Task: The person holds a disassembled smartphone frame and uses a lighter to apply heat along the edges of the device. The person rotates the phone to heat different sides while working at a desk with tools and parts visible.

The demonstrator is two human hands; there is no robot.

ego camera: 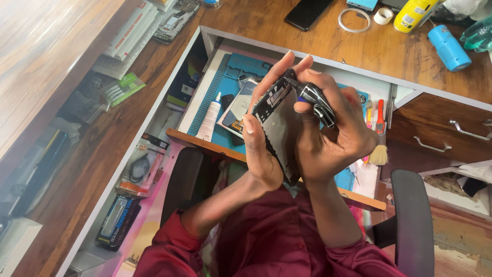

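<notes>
We see the left hand (261, 149) in a firm grip around an opened phone (279, 125), held upright above the pulled-out drawer (205, 139). The right hand (333, 136) clasps a dark screwdriver (312, 97), its tip apparently touching the phone's top corner. A white tube (210, 118) lies near the drawer's left edge.

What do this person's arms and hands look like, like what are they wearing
Both hands, the left hand and the right hand, are bare, with no gloves, rings or watch visible. The dark red sleeves are pushed up toward the elbows, leaving the forearms uncovered.
</notes>
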